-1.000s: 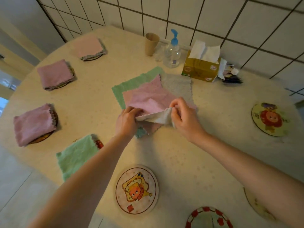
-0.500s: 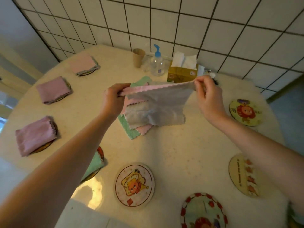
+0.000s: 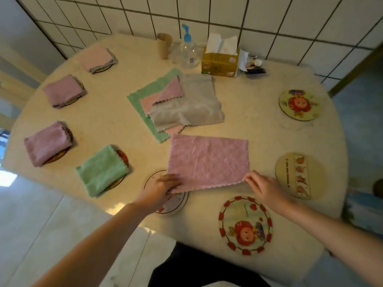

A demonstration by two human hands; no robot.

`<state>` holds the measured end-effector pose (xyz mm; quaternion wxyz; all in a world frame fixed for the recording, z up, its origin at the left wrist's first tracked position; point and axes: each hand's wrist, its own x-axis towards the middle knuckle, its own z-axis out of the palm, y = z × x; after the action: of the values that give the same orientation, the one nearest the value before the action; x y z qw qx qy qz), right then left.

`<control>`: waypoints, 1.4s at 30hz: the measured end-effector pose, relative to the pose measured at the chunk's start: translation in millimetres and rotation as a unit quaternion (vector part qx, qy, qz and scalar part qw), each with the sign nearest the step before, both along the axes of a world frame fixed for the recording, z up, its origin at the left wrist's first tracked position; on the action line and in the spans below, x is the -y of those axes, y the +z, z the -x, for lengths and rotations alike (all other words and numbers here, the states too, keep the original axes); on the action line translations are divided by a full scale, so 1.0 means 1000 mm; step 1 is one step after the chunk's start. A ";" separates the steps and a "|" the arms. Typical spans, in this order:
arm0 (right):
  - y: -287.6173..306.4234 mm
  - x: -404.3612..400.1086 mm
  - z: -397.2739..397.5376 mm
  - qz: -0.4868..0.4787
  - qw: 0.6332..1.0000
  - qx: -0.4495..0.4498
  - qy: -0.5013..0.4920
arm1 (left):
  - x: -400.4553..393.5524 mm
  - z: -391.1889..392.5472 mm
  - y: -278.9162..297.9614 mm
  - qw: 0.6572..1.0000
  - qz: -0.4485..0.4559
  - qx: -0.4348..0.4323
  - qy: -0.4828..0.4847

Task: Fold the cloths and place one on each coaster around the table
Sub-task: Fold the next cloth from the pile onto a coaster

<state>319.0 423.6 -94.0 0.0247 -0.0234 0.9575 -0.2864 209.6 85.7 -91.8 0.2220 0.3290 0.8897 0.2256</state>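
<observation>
White tiles back the round bench (image 3: 238,129). Near its front edge a pink cloth (image 3: 208,162) lies flat; left hand (image 3: 159,189) and right hand (image 3: 264,187) each pinch a near corner, the left over a coaster (image 3: 174,204).

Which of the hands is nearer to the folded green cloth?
Left. The left hand grips the pink cloth's near-left corner, just right of the folded green cloth. The right hand pinches the opposite near corner, farther right.

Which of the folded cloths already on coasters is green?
The green folded cloth, the one nearest the left hand. The other three folded cloths on coasters, along the table's left edge, are all pink.
</observation>
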 end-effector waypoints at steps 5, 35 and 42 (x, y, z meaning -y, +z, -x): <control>-0.006 0.001 -0.013 0.036 0.994 0.095 0.034 | 0.007 -0.020 -0.005 0.997 0.042 0.060 -0.002; -0.053 -0.043 0.124 0.175 0.914 0.140 -0.339 | -0.057 0.126 -0.050 0.876 -0.068 0.176 0.443; -0.053 -0.041 0.130 0.144 0.917 0.144 -0.344 | -0.062 0.132 -0.049 0.895 -0.025 0.143 0.422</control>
<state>189.0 464.7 -147.4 0.0587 0.3453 0.8412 -0.4119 77.3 147.3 -141.0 0.2222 -0.1081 0.8977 0.3648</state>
